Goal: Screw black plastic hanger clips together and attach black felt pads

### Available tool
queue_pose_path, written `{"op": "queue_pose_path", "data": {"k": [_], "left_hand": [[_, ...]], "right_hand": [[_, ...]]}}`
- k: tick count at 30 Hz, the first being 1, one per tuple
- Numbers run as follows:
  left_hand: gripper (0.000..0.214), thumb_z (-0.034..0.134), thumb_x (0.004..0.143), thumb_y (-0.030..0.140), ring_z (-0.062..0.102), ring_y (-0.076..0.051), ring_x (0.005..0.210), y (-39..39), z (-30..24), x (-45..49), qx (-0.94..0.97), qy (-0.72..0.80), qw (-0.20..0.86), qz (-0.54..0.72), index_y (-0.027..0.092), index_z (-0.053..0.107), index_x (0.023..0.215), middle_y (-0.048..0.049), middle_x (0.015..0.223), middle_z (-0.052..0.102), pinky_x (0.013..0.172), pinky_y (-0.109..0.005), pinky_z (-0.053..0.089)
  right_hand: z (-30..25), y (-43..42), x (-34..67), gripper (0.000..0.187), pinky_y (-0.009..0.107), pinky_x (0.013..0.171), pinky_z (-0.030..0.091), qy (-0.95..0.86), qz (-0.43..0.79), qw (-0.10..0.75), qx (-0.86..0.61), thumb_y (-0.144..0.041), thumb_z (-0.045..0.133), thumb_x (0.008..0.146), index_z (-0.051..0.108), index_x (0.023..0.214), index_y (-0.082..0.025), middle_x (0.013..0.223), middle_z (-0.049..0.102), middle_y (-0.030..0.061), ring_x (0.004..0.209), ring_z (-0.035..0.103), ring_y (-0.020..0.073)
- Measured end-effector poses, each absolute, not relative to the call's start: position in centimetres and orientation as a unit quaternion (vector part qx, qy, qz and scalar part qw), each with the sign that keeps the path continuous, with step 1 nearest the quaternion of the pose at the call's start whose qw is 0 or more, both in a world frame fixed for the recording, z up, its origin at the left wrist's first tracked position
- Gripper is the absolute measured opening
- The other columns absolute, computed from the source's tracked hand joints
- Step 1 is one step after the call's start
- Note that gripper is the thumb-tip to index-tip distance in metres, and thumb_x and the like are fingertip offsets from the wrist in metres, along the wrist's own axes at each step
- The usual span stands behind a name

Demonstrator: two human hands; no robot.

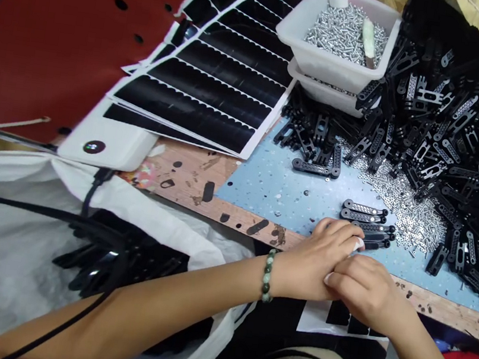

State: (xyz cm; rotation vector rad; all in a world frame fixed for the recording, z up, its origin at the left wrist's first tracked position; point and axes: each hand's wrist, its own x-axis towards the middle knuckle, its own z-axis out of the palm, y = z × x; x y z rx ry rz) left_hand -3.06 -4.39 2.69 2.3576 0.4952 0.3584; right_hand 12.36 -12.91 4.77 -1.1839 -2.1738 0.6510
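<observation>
Left hand, curled, with fingertips just beside a black plastic link; any grip hidden from view. Right hand draped over the left, fingers bent, nothing visible in them. Just past the fingers, a short row of black links; farther out, loose screws, then a white tub of screws and, ahead and left of the hands, black sticker sheets.

- Our right hand lay across our left hand, hiding part of it.
- We could not tell whether our fingers held the black links, whose near ends were covered.
- The upper tub hid most of the lower tub.
- The red panel was blurred and cut off by the frame's edge.
- The loose silver fasteners were too small to tell apart.
</observation>
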Motion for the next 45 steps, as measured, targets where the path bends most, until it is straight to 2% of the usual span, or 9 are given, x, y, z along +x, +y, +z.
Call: {"op": "queue_pose_path", "data": {"k": [3,5,9,12,15,26,35,40,45], "left_hand": [[0.060,0.070,0.061,0.032,0.044,-0.029,0.114,-4.3,3.8,-3.6,0.879,0.209,0.384,0.191,0.016,0.045,0.114,-0.0122,0.122,0.048,0.099,-0.045,0.036],[0.062,0.066,0.067,0.036,0.043,-0.028,0.116,-3.9,4.3,-4.2,0.865,0.201,0.400,0.228,0.016,0.042,0.120,-0.0119,0.125,0.047,0.100,-0.044,0.036],[0.043,0.055,0.082,0.035,0.044,-0.028,0.118,-3.2,3.7,-4.9,0.897,0.218,0.327,0.201,0.017,0.048,0.121,-0.0109,0.127,0.052,0.103,-0.049,0.030],[0.041,0.050,0.088,0.038,0.043,-0.030,0.121,-3.2,2.4,-4.7,0.934,0.213,0.247,0.143,0.016,0.051,0.123,-0.0107,0.130,0.054,0.106,-0.055,0.021],[0.044,0.046,0.091,0.039,0.042,-0.028,0.124,-3.6,1.6,-4.5,0.946,0.212,0.214,0.120,0.015,0.050,0.127,-0.0101,0.133,0.054,0.108,-0.054,0.019],[0.041,0.044,0.090,0.031,0.043,-0.026,0.124,-3.7,1.8,-4.3,0.949,0.213,0.200,0.117,0.016,0.051,0.127,-0.0092,0.133,0.054,0.108,-0.051,0.020],[0.042,0.045,0.089,0.032,0.042,-0.025,0.126,-3.7,1.6,-4.4,0.954,0.209,0.184,0.113,0.016,0.051,0.128,-0.0078,0.134,0.053,0.108,-0.050,0.020],[0.041,0.043,0.090,0.032,0.041,-0.025,0.126,-3.8,1.4,-4.5,0.957,0.203,0.171,0.121,0.015,0.050,0.128,-0.0076,0.134,0.054,0.108,-0.050,0.020],[0.046,0.044,0.090,0.040,0.044,-0.025,0.123,-3.7,1.4,-3.8,0.957,0.207,0.166,0.117,0.015,0.049,0.129,-0.0086,0.130,0.056,0.108,-0.049,0.020]], "right_hand": [[4.6,-13.1,12.5,0.010,0.029,0.067,0.049,-0.719,0.316,0.363,-0.502,-0.019,0.049,0.090,0.059,0.089,-0.021,0.081,0.061,0.0032,0.076,0.058,0.0151],[4.2,-12.8,13.4,0.006,0.027,0.060,0.049,-0.611,0.340,0.431,-0.571,-0.024,0.054,0.089,0.057,0.084,-0.022,0.075,0.059,0.0013,0.067,0.057,0.0134],[2.6,-11.4,15.0,0.014,0.022,0.046,0.044,-0.403,0.359,0.509,-0.670,-0.033,0.061,0.083,0.057,0.091,-0.021,0.069,0.056,-0.0020,0.052,0.053,0.0099],[1.3,-10.5,15.1,0.020,0.024,0.049,0.048,-0.378,0.373,0.481,-0.697,-0.038,0.063,0.080,0.062,0.087,-0.019,0.071,0.059,-0.0002,0.055,0.057,0.0115],[0.5,-10.2,14.8,0.021,0.025,0.051,0.048,-0.381,0.361,0.455,-0.720,-0.040,0.063,0.079,0.064,0.082,-0.018,0.068,0.060,0.0001,0.056,0.058,0.0123],[0.4,-9.8,15.3,0.024,0.022,0.046,0.044,-0.344,0.415,0.451,-0.712,-0.040,0.065,0.076,0.064,0.081,-0.017,0.053,0.057,-0.0033,0.045,0.052,0.0098],[0.4,-9.7,15.3,0.024,0.023,0.045,0.044,-0.335,0.412,0.454,-0.716,-0.040,0.065,0.075,0.063,0.081,-0.017,0.051,0.056,-0.0034,0.044,0.052,0.0103],[0.1,-9.8,15.2,0.022,0.024,0.048,0.043,-0.385,0.367,0.421,-0.734,-0.039,0.061,0.080,0.063,0.082,-0.017,0.055,0.056,-0.0029,0.046,0.052,0.0114],[-0.1,-9.8,15.1,0.020,0.028,0.057,0.045,-0.485,0.249,0.356,-0.759,-0.037,0.055,0.084,0.062,0.082,-0.019,0.069,0.062,0.0017,0.059,0.057,0.0150]]}}
